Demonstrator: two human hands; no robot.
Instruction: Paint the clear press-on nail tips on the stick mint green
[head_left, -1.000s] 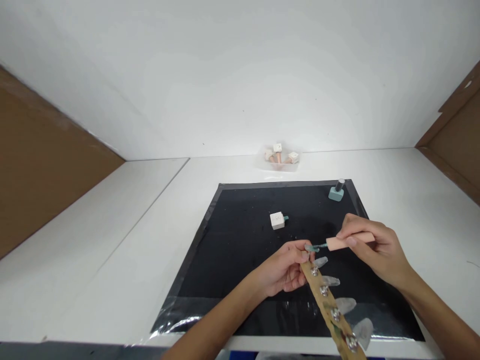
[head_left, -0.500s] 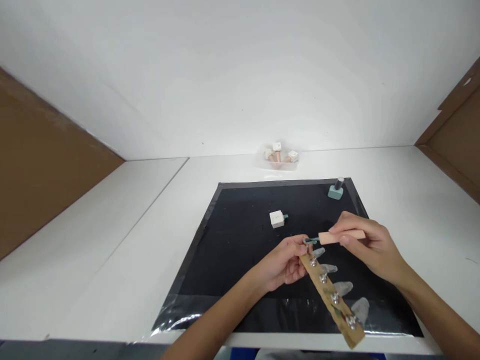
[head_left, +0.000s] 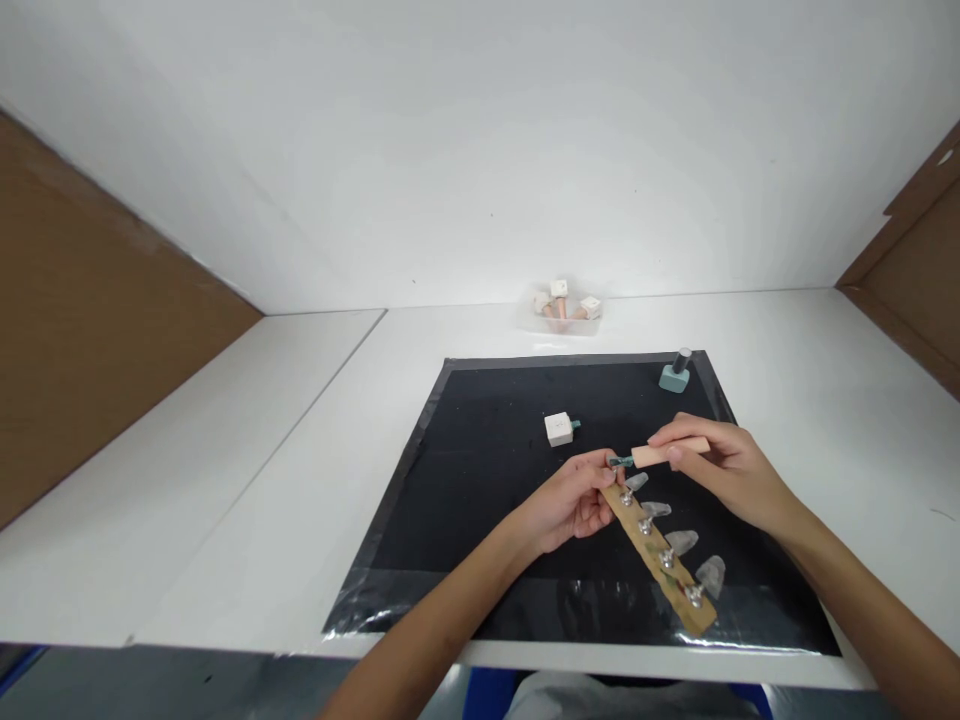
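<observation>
My left hand (head_left: pixel 576 500) grips the upper end of a flat tan strip (head_left: pixel 656 560), which slants down to the right. Several clear false nails (head_left: pixel 681 542) stick out along its right side on silvery mounts. Between my right thumb and fingers is a nail polish brush (head_left: pixel 651 456) with a long pale-pink handle; my right hand (head_left: pixel 724 470) holds it nearly level. Its green-coated tip meets the nail at the strip's top end, close to my left fingertips. A white square polish bottle (head_left: pixel 559 429) with green at its neck lies on its side beyond the left hand.
A black mat (head_left: pixel 480 500) covers the middle of the white table (head_left: pixel 292 500). On its far right corner stands a teal polish bottle (head_left: pixel 674 378) with a dark cap. Behind the mat, a clear tray (head_left: pixel 540 323) holds several white bottles with pink caps.
The brush tip has shifted slightly left along the top nail, with my right hand moving the same way. My left hand still holds the strip. The whole view has shifted a little.
</observation>
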